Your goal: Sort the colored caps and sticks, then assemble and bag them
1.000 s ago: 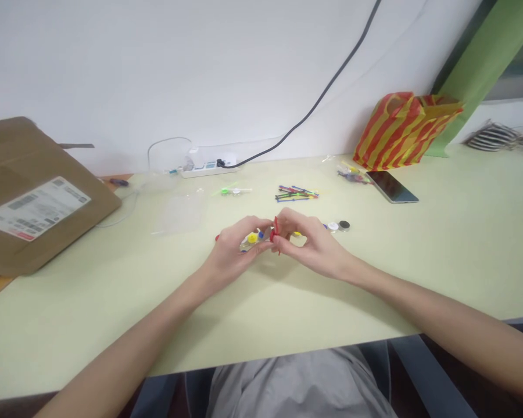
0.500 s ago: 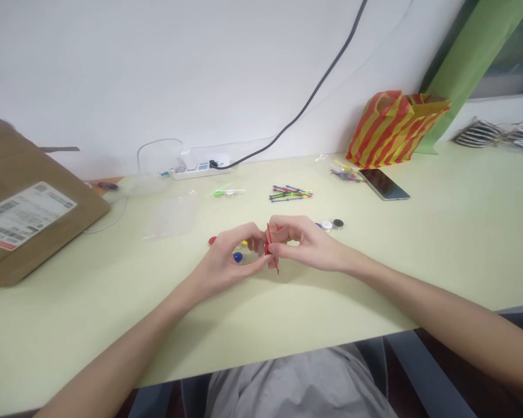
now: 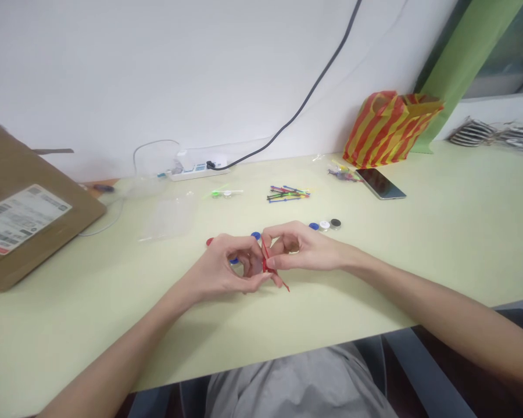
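Note:
My left hand [image 3: 229,266] is closed, thumb and fingers pinching a small round piece with a red top [image 3: 264,265], seen edge-on and partly hidden. Close against it, my right hand [image 3: 303,248] pinches a thin red plastic stick [image 3: 286,287] that slants across that red top. Whether the two parts are joined, I cannot tell. Around the hands lie similar round pieces: a red one [image 3: 210,241], a blue one [image 3: 255,235], another blue one [image 3: 314,226], a white one [image 3: 325,225] and a black one [image 3: 335,223]. Behind them is a pile of coloured sticks [image 3: 287,194].
A cardboard parcel [image 3: 30,215] stands at left. Farther back are a clear plastic bag [image 3: 165,220], a power strip [image 3: 196,170], a green and white piece [image 3: 224,193], a phone [image 3: 380,184] and a striped bag [image 3: 387,130]. A black cable [image 3: 305,104] hangs along the wall.
Both hands have come slightly nearer to me. The red stick has tilted, its lower end now pointing further right. More of the blue round pieces shows behind the hands.

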A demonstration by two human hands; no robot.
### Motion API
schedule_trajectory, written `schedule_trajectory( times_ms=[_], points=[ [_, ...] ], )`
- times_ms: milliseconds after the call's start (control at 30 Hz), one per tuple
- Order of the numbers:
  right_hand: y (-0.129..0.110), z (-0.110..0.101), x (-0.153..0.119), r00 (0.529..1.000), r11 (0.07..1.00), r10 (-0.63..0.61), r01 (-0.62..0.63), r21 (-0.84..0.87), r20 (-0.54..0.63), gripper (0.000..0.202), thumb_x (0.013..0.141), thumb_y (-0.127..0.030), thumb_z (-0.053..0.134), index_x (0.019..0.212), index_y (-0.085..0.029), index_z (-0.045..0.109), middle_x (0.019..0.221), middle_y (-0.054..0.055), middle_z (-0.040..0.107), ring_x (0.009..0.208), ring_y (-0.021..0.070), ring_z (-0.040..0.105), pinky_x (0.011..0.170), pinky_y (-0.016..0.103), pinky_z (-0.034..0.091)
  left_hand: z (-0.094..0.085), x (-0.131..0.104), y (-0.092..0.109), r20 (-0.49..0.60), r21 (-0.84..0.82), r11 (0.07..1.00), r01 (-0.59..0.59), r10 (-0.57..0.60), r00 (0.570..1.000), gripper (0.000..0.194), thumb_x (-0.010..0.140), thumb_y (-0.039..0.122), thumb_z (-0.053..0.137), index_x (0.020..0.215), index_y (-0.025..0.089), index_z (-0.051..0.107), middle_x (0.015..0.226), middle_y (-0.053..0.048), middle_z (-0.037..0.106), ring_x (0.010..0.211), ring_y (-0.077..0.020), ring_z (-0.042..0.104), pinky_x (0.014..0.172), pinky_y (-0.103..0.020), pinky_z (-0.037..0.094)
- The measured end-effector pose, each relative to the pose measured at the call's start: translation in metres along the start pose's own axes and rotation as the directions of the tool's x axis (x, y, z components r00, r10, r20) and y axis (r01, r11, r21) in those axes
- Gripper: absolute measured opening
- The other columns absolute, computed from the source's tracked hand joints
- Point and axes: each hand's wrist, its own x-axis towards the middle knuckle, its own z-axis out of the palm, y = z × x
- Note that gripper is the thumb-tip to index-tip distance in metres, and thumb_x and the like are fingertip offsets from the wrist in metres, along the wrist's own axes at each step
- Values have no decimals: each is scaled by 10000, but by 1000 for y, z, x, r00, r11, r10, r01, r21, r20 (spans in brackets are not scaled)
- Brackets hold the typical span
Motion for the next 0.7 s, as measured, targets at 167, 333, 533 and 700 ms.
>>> schedule_trajectory(
  times_ms=[167, 333, 533, 700],
  points=[
    [-4, -17, -5, 991, 993, -64, 51, -107, -122, 204, 934, -364, 652, 916, -187, 552, 554, -73, 531, 464, 80, 440, 478, 207, 353, -7, -2, -5, 19, -35, 996, 79, -78, 997, 110, 830, 240, 741, 826, 170, 656, 548, 29, 634, 456, -108, 620, 491, -198, 481],
    [-4, -56, -10, 822, 765, -327, -60, -642, -467, 270, 990, -406, 580, 980, -173, 717, 775, 44, 657, 687, 159, 575, 621, 275, 426, -7, 0, -6, -101, 42, 999, 23, -18, 995, 106, 861, 283, 734, 883, 185, 701, 710, -4, 678, 587, -108, 624, 594, -222, 519],
    [20, -99, -1, 854, 192, -321, -366, -911, -410, 423, 1048, -216, 370, 1363, -223, 652, 1009, 131, 669, 943, 263, 595, 770, 353, 451, -2, 0, -8, -58, 107, 994, -15, 21, 998, 87, 899, 276, 696, 947, 206, 710, 771, 2, 672, 658, -102, 593, 617, -204, 500],
    [31, -106, 2, 886, -5, -252, -404, -915, -390, 521, 1009, -120, 371, 1499, -221, 515, 1239, 171, 634, 1034, 293, 555, 852, 398, 443, -4, -3, -8, -44, 128, 991, -24, 30, 999, 95, 919, 277, 678, 982, 211, 705, 784, 3, 652, 677, -108, 573, 646, -224, 486]
  ],
)
